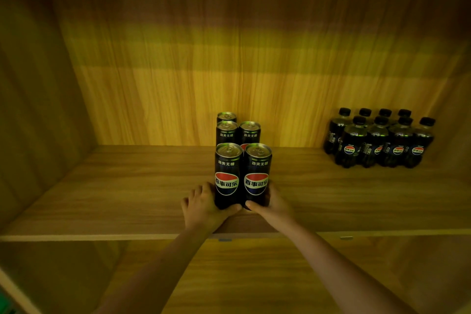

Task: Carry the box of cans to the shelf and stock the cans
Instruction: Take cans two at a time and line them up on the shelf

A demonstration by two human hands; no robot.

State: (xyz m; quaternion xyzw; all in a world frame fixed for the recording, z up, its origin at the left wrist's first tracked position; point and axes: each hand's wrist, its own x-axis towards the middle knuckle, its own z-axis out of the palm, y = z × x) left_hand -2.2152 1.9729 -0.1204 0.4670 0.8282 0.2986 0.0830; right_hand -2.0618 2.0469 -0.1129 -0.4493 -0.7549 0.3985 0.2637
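1. Your left hand [201, 208] was wrapped around the base of the front left can [227, 176], fingers curled behind it and the thumb pressed across its lower front
2. Your right hand [271, 202] gripped the front right can [257, 177] the same way, thumb at the bottom front and fingers round the far side
3. The two front cans stood upright and touched each other on the wooden shelf [127, 199], near its front edge and about midway along it
4. Your two thumbs nearly met below the cans
5. Right behind them stood a second pair of cans [238, 132], and one more can [226, 117] stood behind the left one of that pair, close to the back panel [178, 58]
6. All the cans were black, with a red, white and blue round logo and silver tops
7. A pack of small dark bottles [379, 140] with black caps sat at the right end of the same shelf, well apart from the cans
8. The box was not in view
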